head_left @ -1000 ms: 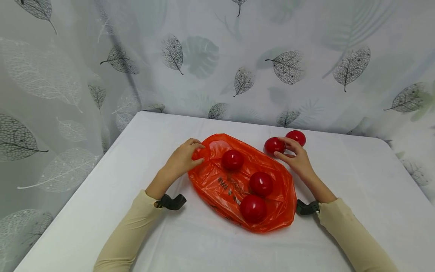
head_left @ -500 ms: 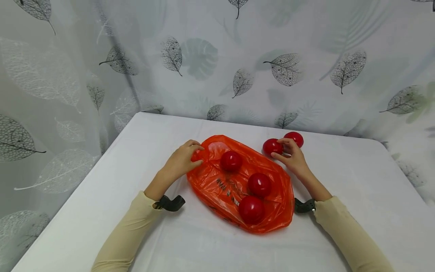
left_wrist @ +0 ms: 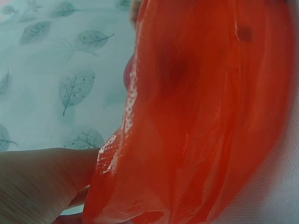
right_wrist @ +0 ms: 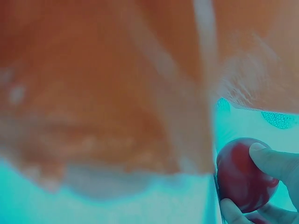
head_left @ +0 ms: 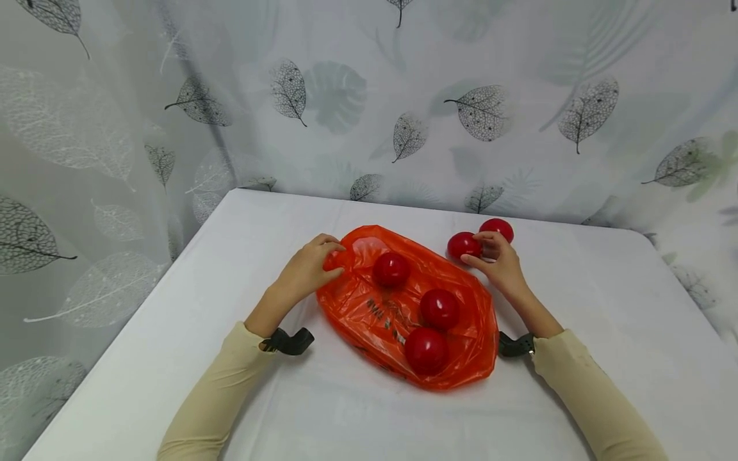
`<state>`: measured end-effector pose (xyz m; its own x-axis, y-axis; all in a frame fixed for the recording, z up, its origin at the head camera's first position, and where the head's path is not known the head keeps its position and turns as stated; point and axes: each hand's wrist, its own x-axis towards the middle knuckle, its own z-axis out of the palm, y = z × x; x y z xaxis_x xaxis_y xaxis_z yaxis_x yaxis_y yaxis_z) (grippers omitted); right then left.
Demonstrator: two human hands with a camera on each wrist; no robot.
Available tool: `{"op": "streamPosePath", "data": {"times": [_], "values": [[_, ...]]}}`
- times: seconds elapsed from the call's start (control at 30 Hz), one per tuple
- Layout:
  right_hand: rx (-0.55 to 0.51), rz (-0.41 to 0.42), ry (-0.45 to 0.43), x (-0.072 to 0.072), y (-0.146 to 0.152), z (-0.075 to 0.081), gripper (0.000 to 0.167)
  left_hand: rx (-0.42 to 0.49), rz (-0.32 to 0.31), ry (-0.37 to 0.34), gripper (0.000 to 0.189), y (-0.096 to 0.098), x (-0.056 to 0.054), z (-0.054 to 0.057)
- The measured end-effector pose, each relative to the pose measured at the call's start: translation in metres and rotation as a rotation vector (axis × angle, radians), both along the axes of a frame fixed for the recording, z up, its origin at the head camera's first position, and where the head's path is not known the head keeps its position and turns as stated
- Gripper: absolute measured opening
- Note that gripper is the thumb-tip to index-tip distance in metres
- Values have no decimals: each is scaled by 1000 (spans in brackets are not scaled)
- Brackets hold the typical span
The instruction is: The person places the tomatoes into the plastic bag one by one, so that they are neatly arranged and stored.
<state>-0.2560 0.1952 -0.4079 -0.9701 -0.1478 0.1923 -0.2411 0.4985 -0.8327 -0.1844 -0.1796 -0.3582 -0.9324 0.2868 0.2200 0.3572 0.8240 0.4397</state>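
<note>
An orange-red plastic bag (head_left: 369, 314) lies spread on the white table, with three glossy round red fruits (head_left: 440, 309) on its upper face. My left hand (head_left: 307, 269) grips the bag's left end, thumb and fingers curled round it; the left wrist view shows the bag's film (left_wrist: 187, 116) filling most of the picture. Beyond the bag's far right edge, my right hand (head_left: 500, 264) holds a round red fruit (head_left: 463, 245) between thumb and fingers. That dark red fruit (right_wrist: 243, 175) shows with the thumb on its side in the right wrist view. Another red fruit (head_left: 497, 228) sits just behind.
The white tablecloth (head_left: 576, 275) spreads to both sides of the bag. A leaf-printed curtain (head_left: 369, 115) hangs behind the table and along its left side. Each wrist bears a black camera mount (head_left: 290, 342).
</note>
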Motion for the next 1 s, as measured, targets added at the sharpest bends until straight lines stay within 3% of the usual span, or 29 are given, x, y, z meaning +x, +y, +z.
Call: {"op": "streamPosePath", "data": {"times": [0.53, 1.0], "values": [[-3, 10, 4, 22, 13, 10, 52, -3, -7, -11, 37, 3, 0, -2], [-54, 23, 74, 36, 9, 24, 55, -9, -7, -23, 37, 2, -2, -2]]}}
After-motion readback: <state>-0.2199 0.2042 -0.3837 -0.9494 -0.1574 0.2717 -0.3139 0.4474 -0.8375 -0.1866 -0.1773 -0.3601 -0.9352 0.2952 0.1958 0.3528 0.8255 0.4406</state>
